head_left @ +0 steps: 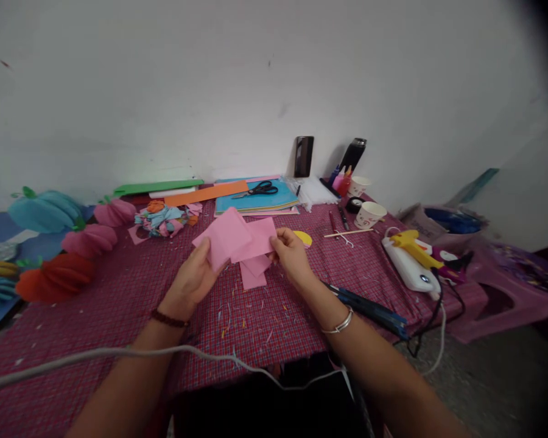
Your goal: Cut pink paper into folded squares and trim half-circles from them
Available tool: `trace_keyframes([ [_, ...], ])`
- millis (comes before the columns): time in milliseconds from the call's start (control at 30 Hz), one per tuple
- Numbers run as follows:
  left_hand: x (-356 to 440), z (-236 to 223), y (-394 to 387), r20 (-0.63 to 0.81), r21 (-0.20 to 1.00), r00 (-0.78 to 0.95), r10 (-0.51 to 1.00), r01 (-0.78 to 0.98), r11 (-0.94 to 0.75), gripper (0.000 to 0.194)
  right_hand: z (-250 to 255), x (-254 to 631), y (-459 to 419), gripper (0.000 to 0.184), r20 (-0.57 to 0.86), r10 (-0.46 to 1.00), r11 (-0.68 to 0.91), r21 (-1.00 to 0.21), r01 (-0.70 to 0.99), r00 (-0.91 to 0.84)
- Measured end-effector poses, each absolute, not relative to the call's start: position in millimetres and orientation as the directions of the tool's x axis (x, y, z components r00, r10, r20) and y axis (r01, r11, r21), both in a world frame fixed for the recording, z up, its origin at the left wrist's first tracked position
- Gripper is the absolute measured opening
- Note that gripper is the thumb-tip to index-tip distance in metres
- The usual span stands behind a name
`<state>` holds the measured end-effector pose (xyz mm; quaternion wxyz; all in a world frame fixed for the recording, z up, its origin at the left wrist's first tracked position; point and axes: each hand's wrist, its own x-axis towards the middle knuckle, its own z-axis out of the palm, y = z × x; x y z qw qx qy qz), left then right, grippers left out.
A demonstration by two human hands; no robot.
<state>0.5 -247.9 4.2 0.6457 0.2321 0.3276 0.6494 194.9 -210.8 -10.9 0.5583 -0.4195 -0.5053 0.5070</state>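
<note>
in the middle of the frame, a person is holding pink paper over a red-checked tablecloth [128,286]. the left hand [192,277] is grasping a pink square sheet [228,236], with the thumb lying along its lower left edge. the right hand [292,252] is pinching a second pink sheet [261,236] at its right edge, between thumb and finger. these two sheets are overlapping, the left one in front. just below them, more pink pieces [254,280] are showing, but from where i am standing i cannot tell if they are touching the fingers.

small paper bits are lying scattered below the hands, in the lower middle. a yellow round piece [304,238] is lying just beside the right hand, partly hidden by it. at the upper middle, black scissors [262,188] are resting on a pile of blue sheets [237,205]. to the left of this pile, crumpled paper scraps [162,220] are lying in a heap. at the left side of the frame, an orange paper pumpkin [55,278] and a blue paper pumpkin [45,211] are sitting. toward the right, a dark blue stapler [369,309] is lying near the right forearm, and a patterned paper cup [369,215] is standing farther up.
</note>
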Motion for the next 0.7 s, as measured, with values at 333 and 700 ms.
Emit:
trace_keyframes([
  [333, -7.4, 6.7, -242.4, -0.241, 0.659, -0.179, 0.954, -0.752, 0.025, 0.029, -11.0, 192.0, -214.5, 0.036, 0.09, 0.984, 0.074, -0.991, -0.11, -0.152],
  [700, -21.7, 18.8, -241.9, -0.238, 0.581, -0.259, 0.936, -0.81, -0.076, 0.03, -1.9, 189.7, -204.8, 0.013, 0.166, 0.932, 0.325, -0.775, 0.542, -0.323],
])
